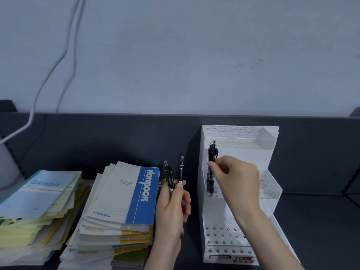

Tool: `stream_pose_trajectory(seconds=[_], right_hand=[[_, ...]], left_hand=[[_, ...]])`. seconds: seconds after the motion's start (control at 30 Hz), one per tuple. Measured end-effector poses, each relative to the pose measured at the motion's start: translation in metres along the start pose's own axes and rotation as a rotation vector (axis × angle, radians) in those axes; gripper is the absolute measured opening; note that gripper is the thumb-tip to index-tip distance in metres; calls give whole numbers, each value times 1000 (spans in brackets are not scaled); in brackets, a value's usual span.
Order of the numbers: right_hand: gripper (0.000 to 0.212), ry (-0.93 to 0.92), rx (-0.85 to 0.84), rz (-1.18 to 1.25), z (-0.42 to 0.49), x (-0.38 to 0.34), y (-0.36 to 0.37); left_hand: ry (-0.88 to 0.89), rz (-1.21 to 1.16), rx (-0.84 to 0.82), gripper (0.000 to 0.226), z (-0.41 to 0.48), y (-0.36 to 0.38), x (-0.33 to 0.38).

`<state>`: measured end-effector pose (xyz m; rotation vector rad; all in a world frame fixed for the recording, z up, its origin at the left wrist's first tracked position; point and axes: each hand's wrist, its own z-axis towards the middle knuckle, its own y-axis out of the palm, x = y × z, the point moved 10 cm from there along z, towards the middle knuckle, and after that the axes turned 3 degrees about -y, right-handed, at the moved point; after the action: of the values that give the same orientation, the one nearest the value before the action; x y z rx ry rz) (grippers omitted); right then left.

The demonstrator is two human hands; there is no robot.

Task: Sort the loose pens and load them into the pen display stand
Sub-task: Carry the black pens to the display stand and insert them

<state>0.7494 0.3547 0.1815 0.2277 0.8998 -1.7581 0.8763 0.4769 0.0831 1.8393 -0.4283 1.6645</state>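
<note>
1. Head view: our left hand (173, 203) grips two black pens (181, 170) upright, beside the white pen display stand (241, 133).
2. Our right hand (233, 176) pinches one of two slotted pens (211, 152) in its middle tier.

Right hand (233, 177) pinches a black pen (211, 152) in the stand (243, 151) at four o'clock; left hand (173, 205) grips two pens (180, 170) at six.

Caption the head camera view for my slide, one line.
Right hand pinches a black pen in the white display stand; left hand holds two more pens.
</note>
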Motion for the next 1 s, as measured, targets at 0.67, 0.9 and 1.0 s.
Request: stream_pose_trajectory(seconds=[0.67,0.9,1.0], right_hand=[[18,246,-197,447,-36,11,1],[10,370,-111,627,-29,24,-12],[8,381,142,688,-7,37,-49]], left_hand=[[55,60,-219,20,-9,28,0],[47,68,-230,18,-10,38,-3],[14,19,-76,17,-4,19,-7]])
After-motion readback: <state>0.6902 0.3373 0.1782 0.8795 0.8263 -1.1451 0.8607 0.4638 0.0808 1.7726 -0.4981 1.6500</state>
